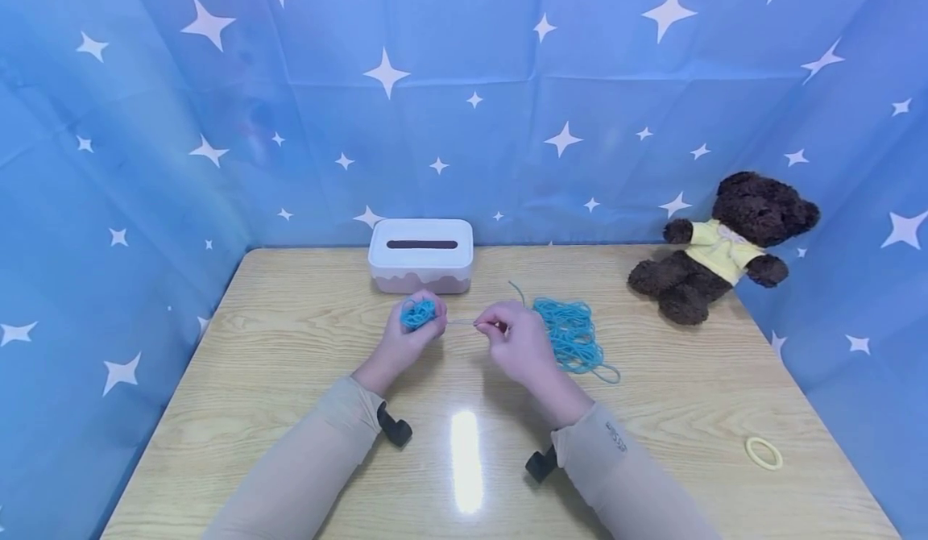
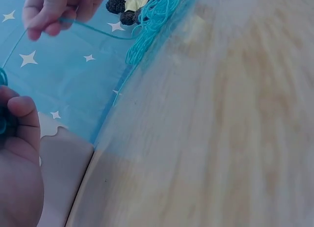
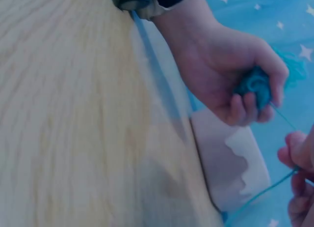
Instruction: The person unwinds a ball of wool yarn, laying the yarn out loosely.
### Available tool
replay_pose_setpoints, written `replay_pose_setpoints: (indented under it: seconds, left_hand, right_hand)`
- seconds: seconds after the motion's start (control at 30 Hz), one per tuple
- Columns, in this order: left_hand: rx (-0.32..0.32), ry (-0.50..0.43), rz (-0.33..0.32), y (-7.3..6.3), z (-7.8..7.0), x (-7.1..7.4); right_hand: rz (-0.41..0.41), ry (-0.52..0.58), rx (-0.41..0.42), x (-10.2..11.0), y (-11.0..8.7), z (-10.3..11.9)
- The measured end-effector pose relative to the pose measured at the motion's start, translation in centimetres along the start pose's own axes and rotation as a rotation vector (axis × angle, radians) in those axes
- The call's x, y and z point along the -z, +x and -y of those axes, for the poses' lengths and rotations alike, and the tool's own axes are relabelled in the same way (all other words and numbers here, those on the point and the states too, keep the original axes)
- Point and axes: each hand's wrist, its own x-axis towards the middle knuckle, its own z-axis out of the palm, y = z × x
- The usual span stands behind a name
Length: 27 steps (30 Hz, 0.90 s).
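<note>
A small wad of blue yarn [image 1: 418,313] sits in my left hand [image 1: 408,334], whose fingers curl round it; the right wrist view shows the wad [image 3: 255,85] bulging between thumb and fingers. A single strand runs from it across to my right hand [image 1: 522,342], which pinches the strand between thumb and fingertips. Behind and to the right of that hand lies a loose heap of the same blue yarn [image 1: 573,332], with a loop trailing toward the front. In the left wrist view the strand passes through the right hand [image 2: 54,13] and on toward the heap [image 2: 154,20].
A white and mauve tissue box [image 1: 420,258] stands at the back, just beyond my left hand. At the back right sits a dark brown teddy bear [image 1: 718,254] in a yellow shirt. A pale yellow ring [image 1: 764,453] lies near the right edge of the wooden table [image 1: 304,322].
</note>
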Motion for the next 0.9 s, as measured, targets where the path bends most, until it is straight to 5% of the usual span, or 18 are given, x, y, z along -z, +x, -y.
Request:
replay_pose_setpoints:
  seconds: [0.23, 0.47, 0.7, 0.9]
  left_hand:
    - [0.009, -0.039, -0.037, 0.0, 0.2, 0.1]
    - [-0.033, -0.017, 0.014, 0.1, 0.2, 0.2]
    - [-0.007, -0.123, -0.061, 0.1, 0.5, 0.8]
    - [-0.034, -0.097, -0.099, 0.3, 0.6, 0.6]
  right_hand:
    - [-0.140, -0.008, -0.010, 3.1, -1.0, -2.1]
    - [-0.224, 0.043, -0.021, 5.2, -2.9, -4.3]
    - [-0.250, 0.055, -0.171, 7.9, -4.0, -6.8]
    - [-0.230, -0.010, -0.265, 9.8, -4.8, -9.2]
